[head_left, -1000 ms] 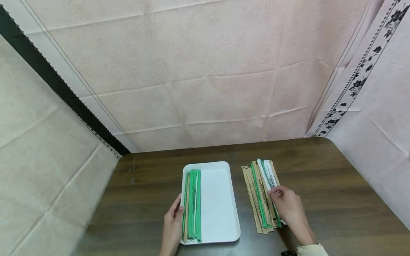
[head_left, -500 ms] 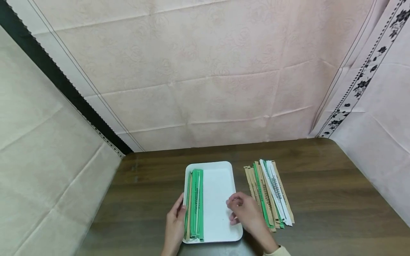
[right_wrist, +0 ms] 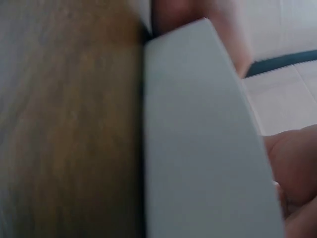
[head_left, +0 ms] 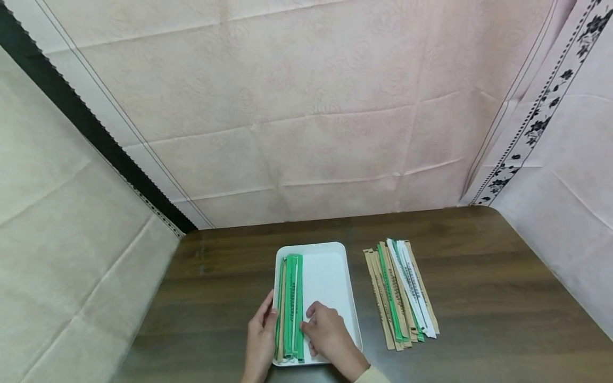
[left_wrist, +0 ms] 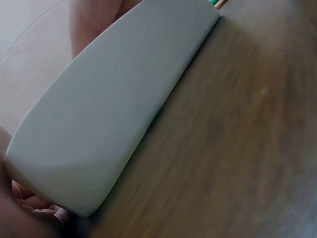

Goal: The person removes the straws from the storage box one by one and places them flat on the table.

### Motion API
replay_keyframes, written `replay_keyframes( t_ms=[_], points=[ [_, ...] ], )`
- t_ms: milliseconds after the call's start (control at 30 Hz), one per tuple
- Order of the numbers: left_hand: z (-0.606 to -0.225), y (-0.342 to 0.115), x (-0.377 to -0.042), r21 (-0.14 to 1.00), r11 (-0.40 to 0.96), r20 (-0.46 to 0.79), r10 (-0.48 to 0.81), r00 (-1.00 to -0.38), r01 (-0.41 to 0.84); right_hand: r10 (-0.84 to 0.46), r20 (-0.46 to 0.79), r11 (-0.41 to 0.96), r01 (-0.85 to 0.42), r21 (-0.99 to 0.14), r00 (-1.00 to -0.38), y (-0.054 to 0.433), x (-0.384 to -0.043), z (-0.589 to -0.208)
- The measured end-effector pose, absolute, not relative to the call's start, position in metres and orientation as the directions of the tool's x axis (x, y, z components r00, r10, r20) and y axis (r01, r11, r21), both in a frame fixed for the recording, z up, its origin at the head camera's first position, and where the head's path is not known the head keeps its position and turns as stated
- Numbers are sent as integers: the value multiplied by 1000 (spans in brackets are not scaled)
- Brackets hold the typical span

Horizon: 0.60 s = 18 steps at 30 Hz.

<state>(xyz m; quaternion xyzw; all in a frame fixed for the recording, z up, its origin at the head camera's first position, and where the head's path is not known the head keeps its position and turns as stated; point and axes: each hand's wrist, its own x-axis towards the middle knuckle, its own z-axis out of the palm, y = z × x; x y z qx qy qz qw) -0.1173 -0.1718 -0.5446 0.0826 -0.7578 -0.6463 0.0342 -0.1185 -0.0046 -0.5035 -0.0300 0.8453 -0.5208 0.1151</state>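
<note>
A white tray (head_left: pixel 330 287) lies on the table, several long, narrow green wrapped sticks (head_left: pixel 289 298) and a brown one lined up along its left side. My left hand (head_left: pixel 260 338) holds the tray's left edge, thumb up at the rim beside the sticks. Inside the tray, my right hand (head_left: pixel 330 335) has its bent fingers and thumb tip right at the edge of the rightmost green stick. In both wrist views the tray's pale outer wall (left_wrist: pixel 109 99) fills much of the picture and hides most of the fingers.
To the right of the tray, a fanned pile of wrapped sticks (head_left: pixel 399 298) in brown, green and white lies on the brown wooden table (head_left: pixel 493 298). Pale cloth walls (head_left: pixel 306 133) enclose the table at the back and both sides.
My right hand has left the pile and moved left across the tray to the green sticks. The white sticks it touched lie in the pile. My left hand stays on the tray.
</note>
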Motion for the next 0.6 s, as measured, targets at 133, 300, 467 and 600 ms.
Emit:
replay_keyframes(
  t_ms=[133, 300, 467, 600],
  points=[
    [-546, -170, -117, 987, 144, -52, -165, -985, -76, -147, -188, 521, 86, -849, -971, -16, -121, -506],
    [-544, -169, -118, 986, 147, -54, -174, -983, -81, -122, -139, 643, 29, -766, -983, -26, -128, -508],
    [-542, -169, -118, 983, 156, -67, -170, -983, -94, -98, -116, 661, 23, -750, -988, -30, -129, -510],
    [-542, -170, -118, 982, 162, -67, -175, -982, -96, -106, -130, 604, 40, -796, -986, -29, -129, -511]
  ],
)
